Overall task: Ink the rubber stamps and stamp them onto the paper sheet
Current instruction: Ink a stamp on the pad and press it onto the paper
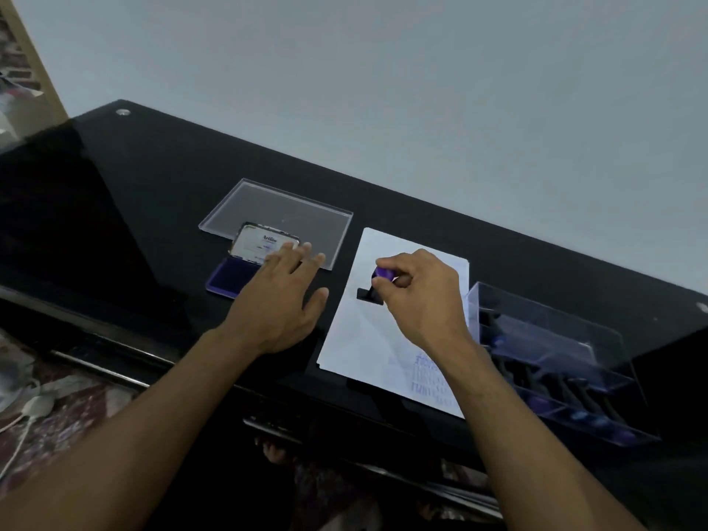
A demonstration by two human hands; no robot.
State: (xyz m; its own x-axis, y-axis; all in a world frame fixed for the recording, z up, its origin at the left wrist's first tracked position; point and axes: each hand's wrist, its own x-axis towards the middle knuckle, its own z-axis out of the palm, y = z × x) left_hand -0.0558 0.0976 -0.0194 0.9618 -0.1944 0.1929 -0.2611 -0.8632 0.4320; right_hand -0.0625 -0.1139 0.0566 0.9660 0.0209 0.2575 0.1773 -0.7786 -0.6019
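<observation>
A room in a home, by the look of it.
Black glass desk (161,174) against a plain wall (383,70); patterned fabric (69,419) and a white cable (23,435) below.

Stamp (373,287) handle mostly hidden under right hand (417,297); ink pad (226,277) partly covered by left hand (279,300); lid lettering (269,238) blurred.

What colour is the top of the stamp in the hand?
Purple. The rubber stamp's knob shows purple between the right hand's fingers in the head view; its base is black.
</observation>
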